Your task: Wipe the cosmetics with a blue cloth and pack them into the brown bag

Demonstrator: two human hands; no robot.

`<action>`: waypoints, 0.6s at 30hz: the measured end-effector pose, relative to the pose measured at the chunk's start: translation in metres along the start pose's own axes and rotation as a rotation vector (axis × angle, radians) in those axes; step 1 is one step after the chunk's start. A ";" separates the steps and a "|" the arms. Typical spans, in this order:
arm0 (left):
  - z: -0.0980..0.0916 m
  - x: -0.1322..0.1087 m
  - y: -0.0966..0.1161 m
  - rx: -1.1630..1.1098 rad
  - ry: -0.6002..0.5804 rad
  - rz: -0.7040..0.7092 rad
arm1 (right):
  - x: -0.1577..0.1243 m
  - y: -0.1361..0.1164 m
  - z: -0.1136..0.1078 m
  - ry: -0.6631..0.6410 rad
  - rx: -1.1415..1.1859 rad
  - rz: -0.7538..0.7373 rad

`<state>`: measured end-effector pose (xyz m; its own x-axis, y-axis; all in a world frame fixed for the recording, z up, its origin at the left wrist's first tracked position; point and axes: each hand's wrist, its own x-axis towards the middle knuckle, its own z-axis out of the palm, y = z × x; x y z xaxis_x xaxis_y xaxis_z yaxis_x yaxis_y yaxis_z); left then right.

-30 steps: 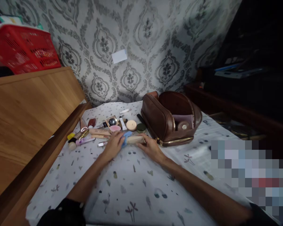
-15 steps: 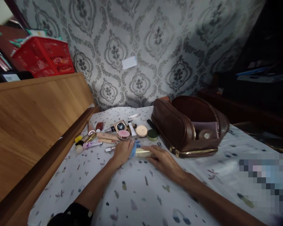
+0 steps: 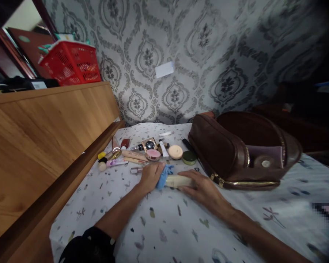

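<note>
Between my hands lies a pale cream tube-like container (image 3: 175, 181), roughly level, just above or on the patterned sheet; which I cannot tell. My left hand (image 3: 150, 176) is closed on a blue cloth (image 3: 162, 178) bunched around the container's left end. My right hand (image 3: 201, 185) grips its right end with thumb and fingers. Just beyond sit a pink compact (image 3: 153, 155), a beige round case (image 3: 176, 152) and a dark green round jar (image 3: 189, 157). A slim clear tube (image 3: 136, 170) rests by my left hand, partly hidden.
An open brown leather bag (image 3: 219, 146) stands at the right. Several cosmetics, including a purple-white tube (image 3: 116, 162) and a black-topped case (image 3: 150, 145), lie at the left. A wooden panel (image 3: 57, 120) borders the sheet, with a red basket (image 3: 71, 64) on top.
The whole view has swung left, so everything appears further right. Both hands keep hold of the container and cloth, with the container's surface now looking paler and less golden.
</note>
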<state>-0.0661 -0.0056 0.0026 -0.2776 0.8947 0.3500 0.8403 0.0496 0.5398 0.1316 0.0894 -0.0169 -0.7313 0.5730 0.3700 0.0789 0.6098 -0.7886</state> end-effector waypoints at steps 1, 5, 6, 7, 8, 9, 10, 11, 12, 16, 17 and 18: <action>-0.001 -0.002 0.002 -0.040 0.002 0.027 | 0.001 0.001 0.000 0.024 0.040 0.053; -0.006 -0.006 0.008 -0.307 -0.002 0.184 | 0.004 -0.003 -0.002 0.058 0.321 0.301; -0.007 -0.007 0.009 -0.356 -0.010 0.200 | 0.004 -0.006 -0.002 0.044 0.398 0.344; -0.007 -0.008 0.009 -0.381 -0.021 0.197 | 0.003 -0.010 -0.003 0.025 0.459 0.376; -0.007 -0.009 0.010 -0.394 -0.033 0.178 | 0.003 -0.014 -0.004 0.004 0.500 0.396; -0.006 -0.010 0.010 -0.401 -0.044 0.152 | 0.002 -0.018 -0.005 -0.013 0.521 0.406; -0.006 -0.011 0.010 -0.408 -0.051 0.124 | 0.001 -0.021 -0.005 -0.028 0.528 0.407; -0.005 -0.011 0.010 -0.417 -0.050 0.096 | 0.000 -0.024 -0.006 -0.039 0.528 0.401; -0.004 -0.012 0.011 -0.428 -0.044 0.066 | 0.000 -0.026 -0.007 -0.048 0.526 0.392; 0.000 -0.011 0.012 -0.478 0.013 -0.041 | 0.000 -0.022 -0.005 -0.032 0.505 0.312; 0.001 -0.010 0.012 -0.493 0.025 -0.061 | 0.000 -0.020 -0.004 -0.015 0.491 0.282; 0.001 -0.010 0.012 -0.510 0.036 -0.080 | 0.000 -0.018 -0.003 0.002 0.471 0.251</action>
<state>-0.0523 -0.0133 0.0047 -0.3553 0.8806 0.3136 0.4842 -0.1135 0.8675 0.1324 0.0800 -0.0013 -0.7276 0.6712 0.1417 -0.0613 0.1421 -0.9880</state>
